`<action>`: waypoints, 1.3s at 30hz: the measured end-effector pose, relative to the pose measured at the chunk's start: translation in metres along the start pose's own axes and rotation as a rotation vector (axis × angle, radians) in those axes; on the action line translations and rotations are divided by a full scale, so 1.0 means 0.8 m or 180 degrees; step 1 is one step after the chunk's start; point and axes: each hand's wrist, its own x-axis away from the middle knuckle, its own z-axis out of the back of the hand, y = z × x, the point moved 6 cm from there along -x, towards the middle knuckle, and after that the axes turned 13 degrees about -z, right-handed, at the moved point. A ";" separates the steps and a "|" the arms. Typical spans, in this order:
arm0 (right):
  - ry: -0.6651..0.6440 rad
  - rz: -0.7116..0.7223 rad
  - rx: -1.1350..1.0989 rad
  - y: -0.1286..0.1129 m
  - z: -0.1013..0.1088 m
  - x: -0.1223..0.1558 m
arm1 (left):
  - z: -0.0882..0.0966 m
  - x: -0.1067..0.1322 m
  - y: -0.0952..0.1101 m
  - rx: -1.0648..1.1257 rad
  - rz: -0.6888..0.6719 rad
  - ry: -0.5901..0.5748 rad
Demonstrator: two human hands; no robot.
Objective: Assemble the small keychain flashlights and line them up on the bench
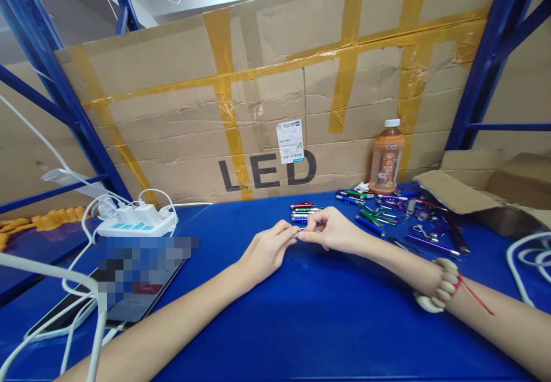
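My left hand (267, 250) and my right hand (328, 230) meet over the blue table, their fingertips pinched together around something small. Most of that thing is hidden by the fingers; only a greyish bit shows between them, too small to name. Just behind my hands lies a short row of coloured pen-like metal tubes (300, 213), red, green, silver and blue, partly covered by my right hand. A loose heap of similar tubes and small metal clips (390, 213) spreads beyond my right forearm.
An orange drink bottle (387, 158) stands at the back against a large cardboard sheet (181, 135). An open carton (456, 190) sits at the right. To the left are a white power strip (133, 224) with cables and a dark tablet (146, 290). Blue table (322, 324) stretches in front.
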 end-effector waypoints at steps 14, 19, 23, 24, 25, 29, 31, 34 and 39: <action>0.0131 -0.0693 -0.0363 0.006 -0.007 0.005 | 0.003 -0.004 0.001 -0.0282 0.0066 -0.0147; 0.0084 -0.0632 -0.0487 0.017 -0.020 -0.002 | -0.003 -0.004 -0.002 -0.0177 0.0184 -0.0329; 0.0107 -0.0641 -0.0532 0.020 -0.022 -0.005 | -0.006 -0.002 -0.008 0.0045 0.0372 -0.0311; 0.0103 -0.0663 -0.0581 0.021 -0.022 -0.005 | -0.006 -0.002 -0.009 0.0094 0.0393 -0.0299; 0.0097 -0.0671 -0.0623 0.020 -0.022 -0.005 | -0.007 -0.002 -0.009 0.0140 0.0404 -0.0290; 0.0058 -0.0605 -0.0746 0.017 -0.024 -0.003 | -0.008 -0.001 -0.010 0.0275 0.0408 -0.0243; 0.0003 -0.0566 -0.0803 0.016 -0.025 -0.002 | -0.008 -0.001 -0.010 0.0288 0.0428 -0.0219; -0.0127 -0.0566 -0.0887 0.017 -0.029 -0.003 | -0.006 -0.002 -0.008 0.0251 0.0479 -0.0203; -0.0253 -0.0585 -0.1033 0.018 -0.033 -0.005 | -0.002 -0.002 -0.006 0.0239 0.0534 -0.0142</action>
